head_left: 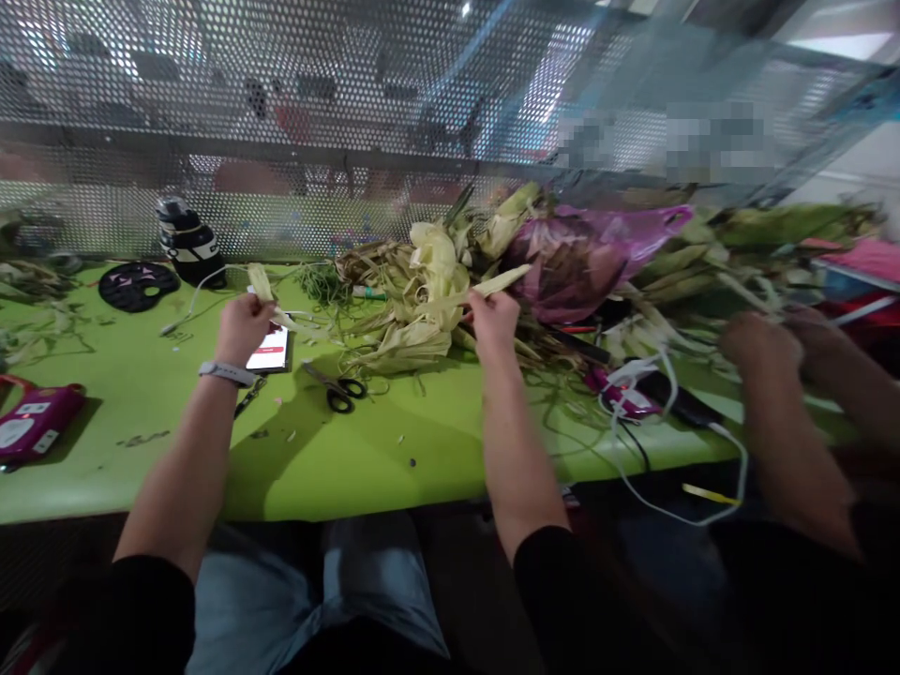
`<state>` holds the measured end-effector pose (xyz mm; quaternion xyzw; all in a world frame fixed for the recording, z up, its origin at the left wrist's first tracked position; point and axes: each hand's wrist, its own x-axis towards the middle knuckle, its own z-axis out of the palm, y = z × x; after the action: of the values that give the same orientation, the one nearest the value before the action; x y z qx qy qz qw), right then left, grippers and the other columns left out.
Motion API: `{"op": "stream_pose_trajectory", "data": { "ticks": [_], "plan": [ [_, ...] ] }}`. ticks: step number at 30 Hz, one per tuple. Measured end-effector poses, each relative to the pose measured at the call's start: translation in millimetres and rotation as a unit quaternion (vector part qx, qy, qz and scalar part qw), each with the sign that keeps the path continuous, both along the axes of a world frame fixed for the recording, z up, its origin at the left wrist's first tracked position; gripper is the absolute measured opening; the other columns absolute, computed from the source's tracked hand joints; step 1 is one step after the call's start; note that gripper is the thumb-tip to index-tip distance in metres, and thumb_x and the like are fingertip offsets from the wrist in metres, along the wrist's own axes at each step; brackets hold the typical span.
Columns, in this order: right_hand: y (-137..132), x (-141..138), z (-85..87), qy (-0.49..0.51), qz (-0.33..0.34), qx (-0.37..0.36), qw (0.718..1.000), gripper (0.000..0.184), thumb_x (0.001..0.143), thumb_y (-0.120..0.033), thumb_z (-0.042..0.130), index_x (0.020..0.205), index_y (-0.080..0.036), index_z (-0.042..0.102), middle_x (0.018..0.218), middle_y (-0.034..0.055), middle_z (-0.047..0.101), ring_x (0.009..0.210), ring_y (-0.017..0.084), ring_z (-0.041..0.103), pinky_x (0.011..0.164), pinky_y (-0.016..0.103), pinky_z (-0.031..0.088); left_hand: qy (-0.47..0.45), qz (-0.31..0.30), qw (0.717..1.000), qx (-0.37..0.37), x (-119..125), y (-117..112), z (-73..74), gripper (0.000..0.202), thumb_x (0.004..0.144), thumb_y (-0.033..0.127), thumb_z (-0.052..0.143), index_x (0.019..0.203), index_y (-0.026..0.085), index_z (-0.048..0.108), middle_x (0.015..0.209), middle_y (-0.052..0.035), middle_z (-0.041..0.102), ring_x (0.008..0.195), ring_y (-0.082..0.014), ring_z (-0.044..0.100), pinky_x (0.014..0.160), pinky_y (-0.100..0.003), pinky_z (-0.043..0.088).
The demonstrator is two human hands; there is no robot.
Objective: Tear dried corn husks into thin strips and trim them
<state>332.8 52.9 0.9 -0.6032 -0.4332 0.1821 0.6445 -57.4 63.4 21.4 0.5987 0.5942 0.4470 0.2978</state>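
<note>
My left hand [246, 326] is closed on a pale strip of corn husk [261, 282], held above a lit phone [271, 349] that lies on the green table. To the right, my right hand [494, 321] pinches a longer corn husk strip [507, 278] between thumb and fingers. Behind and left of that hand is a heap of dry corn husks [436, 272]. Black-handled scissors [342, 391] lie between my two hands, with the blades pointing away to the left. A wristband is on my left wrist.
Behind the husks sits a purple plastic bag [569, 253]. A black bottle [188, 246] and black mask [139, 285] stand at back left. A magenta device [43, 422] lies at far left. A co-worker's hands [763, 342] are at right, near white cables [675, 506]. Perforated metal [281, 94] rises behind.
</note>
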Motion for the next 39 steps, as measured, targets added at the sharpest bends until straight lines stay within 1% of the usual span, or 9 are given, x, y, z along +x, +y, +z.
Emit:
{"op": "stream_pose_trajectory", "data": {
  "ticks": [4, 8, 10, 12, 15, 17, 21, 25, 39],
  "plan": [
    [-10, 19, 13.8, 0.123, 0.126, 0.070, 0.982, 0.016, 0.078, -0.037, 0.055, 0.078, -0.023, 0.049, 0.059, -0.0044, 0.045, 0.045, 0.009, 0.036, 0.043, 0.023, 0.032, -0.162, -0.154, 0.973, -0.060, -9, -6, 7.2, 0.025, 0.076, 0.032, 0.073, 0.090, 0.012, 0.069, 0.072, -0.0038, 0.065, 0.055, -0.0083, 0.056, 0.058, -0.023, 0.050],
    [-23, 2, 16.4, 0.162, 0.258, 0.021, 0.952, 0.018, 0.080, -0.039, 0.058, 0.083, -0.022, 0.055, 0.056, -0.0061, 0.041, 0.042, 0.006, 0.027, 0.038, 0.020, 0.023, -0.135, -0.254, 0.944, -0.164, 8, -8, -6.4, 0.034, 0.068, 0.040, 0.078, 0.089, 0.014, 0.070, 0.071, -0.0036, 0.068, 0.055, -0.0095, 0.059, 0.056, -0.023, 0.051],
    [-27, -25, 9.4, 0.156, 0.405, -0.061, 0.899, 0.026, 0.077, -0.040, 0.067, 0.091, -0.020, 0.059, 0.056, -0.0074, 0.044, 0.042, 0.004, 0.032, 0.039, 0.018, 0.026, -0.068, -0.254, 0.943, -0.204, 20, -8, -14.6, 0.038, 0.065, 0.048, 0.079, 0.082, 0.014, 0.070, 0.065, -0.0031, 0.067, 0.053, -0.0112, 0.060, 0.054, -0.023, 0.050],
    [-31, -56, -0.3, 0.135, 0.464, -0.115, 0.868, 0.034, 0.071, -0.039, 0.076, 0.091, -0.016, 0.061, 0.059, -0.0058, 0.052, 0.044, 0.004, 0.041, 0.039, 0.018, 0.031, 0.068, -0.216, 0.945, -0.235, 28, -10, -17.3, 0.041, 0.061, 0.052, 0.080, 0.071, 0.014, 0.067, 0.060, -0.0046, 0.066, 0.051, -0.0138, 0.060, 0.051, -0.024, 0.049],
    [-37, -95, -11.2, 0.078, 0.565, -0.202, 0.796, 0.039, 0.073, -0.044, 0.076, 0.093, -0.014, 0.061, 0.069, -0.0019, 0.063, 0.050, 0.005, 0.054, 0.046, 0.017, 0.041, 0.173, -0.093, 0.976, -0.097, 37, -18, -10.4, 0.045, 0.069, 0.060, 0.070, 0.068, 0.015, 0.065, 0.054, -0.0043, 0.063, 0.046, -0.0128, 0.056, 0.044, -0.022, 0.041],
    [-41, -108, -13.5, 0.060, 0.578, -0.203, 0.788, 0.039, 0.075, -0.046, 0.074, 0.092, -0.014, 0.061, 0.072, 0.0001, 0.066, 0.053, 0.007, 0.059, 0.046, 0.017, 0.041, 0.118, -0.148, 0.980, -0.062, 45, -26, -4.3, 0.046, 0.078, 0.061, 0.061, 0.079, 0.015, 0.067, 0.065, -0.0064, 0.067, 0.054, -0.0142, 0.060, 0.046, -0.022, 0.042],
    [-46, -114, -12.9, 0.040, 0.596, -0.214, 0.773, 0.037, 0.078, -0.045, 0.072, 0.091, -0.013, 0.061, 0.066, 0.0000, 0.068, 0.053, 0.008, 0.063, 0.048, 0.017, 0.042, 0.025, -0.341, 0.937, -0.069, 65, -40, -4.8, 0.040, 0.077, 0.053, 0.065, 0.086, 0.014, 0.069, 0.081, -0.0052, 0.070, 0.070, -0.0150, 0.064, 0.058, -0.023, 0.048],
    [-44, -113, -12.9, 0.011, 0.559, -0.210, 0.802, 0.038, 0.076, -0.048, 0.073, 0.082, -0.012, 0.062, 0.057, -0.0019, 0.064, 0.049, 0.008, 0.062, 0.044, 0.015, 0.039, 0.027, -0.304, 0.952, -0.008, 74, -41, -13.3, 0.031, 0.074, 0.042, 0.071, 0.069, 0.012, 0.067, 0.061, -0.0015, 0.062, 0.059, -0.0116, 0.057, 0.054, -0.023, 0.043],
    [-42, -113, -14.3, 0.039, 0.507, -0.198, 0.838, 0.039, 0.069, -0.045, 0.080, 0.079, -0.014, 0.059, 0.067, 0.0008, 0.068, 0.052, 0.010, 0.066, 0.041, 0.015, 0.042, 0.008, -0.321, 0.945, -0.061, 74, -39, -14.1, 0.024, 0.079, 0.037, 0.067, 0.080, 0.013, 0.064, 0.073, -0.0025, 0.065, 0.067, -0.0118, 0.061, 0.064, -0.026, 0.054]
  ]
}}
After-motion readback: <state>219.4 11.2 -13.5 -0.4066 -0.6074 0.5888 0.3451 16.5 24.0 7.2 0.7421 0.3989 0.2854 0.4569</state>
